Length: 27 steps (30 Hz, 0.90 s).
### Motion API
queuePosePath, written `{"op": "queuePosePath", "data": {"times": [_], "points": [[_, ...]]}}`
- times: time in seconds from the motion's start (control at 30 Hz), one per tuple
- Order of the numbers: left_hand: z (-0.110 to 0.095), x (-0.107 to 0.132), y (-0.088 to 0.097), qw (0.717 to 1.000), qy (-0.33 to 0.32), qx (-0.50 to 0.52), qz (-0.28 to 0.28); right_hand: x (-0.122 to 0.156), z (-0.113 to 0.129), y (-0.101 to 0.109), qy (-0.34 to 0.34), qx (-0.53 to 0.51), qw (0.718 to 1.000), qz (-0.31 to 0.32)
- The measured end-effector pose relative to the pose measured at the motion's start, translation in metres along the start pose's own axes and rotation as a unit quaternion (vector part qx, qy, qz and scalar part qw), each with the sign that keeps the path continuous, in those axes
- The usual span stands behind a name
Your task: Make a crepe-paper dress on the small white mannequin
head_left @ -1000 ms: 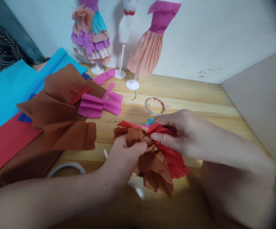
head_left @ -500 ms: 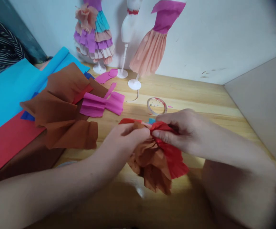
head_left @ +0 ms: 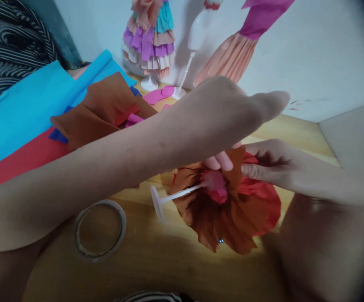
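A small white doll mannequin on a thin stand [head_left: 182, 193] lies tipped over, its round base toward the left. Around it flares a skirt of brown crepe paper [head_left: 229, 218], with a red crepe paper layer [head_left: 265, 203] on its right side and a pink piece [head_left: 216, 186] inside. My left hand [head_left: 229, 111] reaches across above the skirt, thumb stretched out to the right, fingertips against the brown paper. On the right, my right hand [head_left: 273, 165] pinches the skirt's red and brown paper between thumb and fingers. The mannequin's upper body is hidden.
A roll of clear tape [head_left: 123, 218] lies near the front. Blue [head_left: 21, 105], red and brown crepe sheets cover the left side. Against the wall stand a ruffled dress form [head_left: 152, 46], a bare white mannequin [head_left: 197, 33] and a pink-and-peach dress [head_left: 251, 29].
The mannequin has been turned so that its stand and the skirt's inside face me. My left hand has swung up and right over the skirt; my right hand still pinches the paper.
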State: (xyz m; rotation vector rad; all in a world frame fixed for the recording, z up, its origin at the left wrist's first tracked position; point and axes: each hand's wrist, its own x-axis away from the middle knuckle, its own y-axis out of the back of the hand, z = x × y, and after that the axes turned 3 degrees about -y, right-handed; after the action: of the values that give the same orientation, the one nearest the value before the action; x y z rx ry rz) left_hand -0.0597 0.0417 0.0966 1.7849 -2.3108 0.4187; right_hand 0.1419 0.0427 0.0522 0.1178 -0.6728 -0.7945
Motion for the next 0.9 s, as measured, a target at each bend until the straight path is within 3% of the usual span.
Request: {"op": "queuePosePath", "data": {"times": [0.1,0.23,0.33,0.47,0.57,0.63,0.7,0.83,0.9], "points": [[-0.006,-0.001,0.006,0.977,-0.125,-0.161,0.064,-0.001,0.003,-0.004,-0.014,0.021,1.000,-0.002],[-0.001,-0.007,0.024,0.971,-0.169,-0.159,0.051,0.005,0.007,-0.001,0.041,0.051,0.998,-0.015],[0.004,-0.010,0.035,0.970,-0.178,-0.162,0.041,0.011,0.001,0.014,0.064,0.062,0.992,-0.094],[0.006,-0.012,0.038,0.978,-0.113,-0.174,-0.016,0.004,-0.020,0.039,-0.057,0.159,0.965,-0.203],[0.004,-0.019,0.036,0.975,-0.122,-0.187,-0.017,-0.008,-0.037,0.055,-0.158,0.242,0.921,-0.260],[0.000,-0.025,0.035,0.973,-0.133,-0.188,0.002,-0.013,-0.047,0.063,-0.201,0.231,0.921,-0.243],[-0.004,-0.029,0.032,0.973,-0.142,-0.182,0.012,-0.014,-0.056,0.067,-0.210,0.170,0.942,-0.196],[-0.012,-0.029,0.022,0.969,-0.161,-0.188,0.020,-0.013,-0.071,0.070,-0.191,0.070,0.971,-0.122],[-0.014,-0.027,0.016,0.968,-0.137,-0.208,0.032,-0.015,-0.076,0.071,-0.170,0.033,0.981,-0.088]]}}
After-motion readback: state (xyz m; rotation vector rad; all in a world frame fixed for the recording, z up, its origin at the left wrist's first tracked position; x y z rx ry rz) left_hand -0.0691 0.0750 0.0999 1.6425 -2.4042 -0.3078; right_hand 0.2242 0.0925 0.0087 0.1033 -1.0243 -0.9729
